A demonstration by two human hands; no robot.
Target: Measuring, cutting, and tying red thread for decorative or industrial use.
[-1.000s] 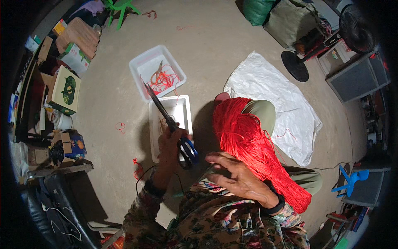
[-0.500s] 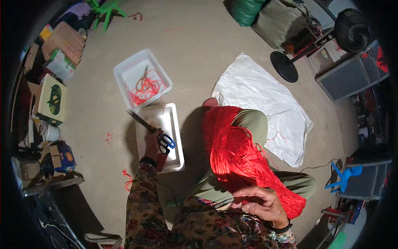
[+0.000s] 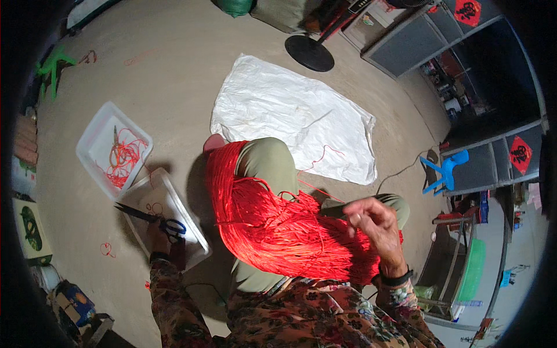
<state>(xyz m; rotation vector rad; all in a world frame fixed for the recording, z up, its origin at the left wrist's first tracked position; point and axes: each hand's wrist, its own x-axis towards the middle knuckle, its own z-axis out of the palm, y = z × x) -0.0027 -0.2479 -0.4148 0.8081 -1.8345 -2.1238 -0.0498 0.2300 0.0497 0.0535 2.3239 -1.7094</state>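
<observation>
My left hand (image 3: 158, 235) is closed on a pair of scissors (image 3: 173, 229) with blue handles and long dark blades, which point to the left. It is over a shallow white tray (image 3: 200, 246) on the floor. A thick skein of red cord (image 3: 272, 232) is draped over my lap and bent leg. Above its right part I hold up my right hand (image 3: 377, 229), fingers curled and thumb close to the forefinger; what is between them, if anything, cannot be made out. A loose red strand (image 3: 319, 190) runs close to those fingertips.
Beyond the tray stands a white bin (image 3: 87, 148) with red cord scraps and orange-handled scissors (image 3: 118, 152). A white woven sack (image 3: 290, 113) lies flat ahead. A black fan base (image 3: 309, 53), a blue stool (image 3: 447, 171) and cartons (image 3: 29, 232) stand around the floor.
The view has swung to the right. My right hand has risen from near my waist to above the skein, farther right. My left hand still holds the scissors over the tray.
</observation>
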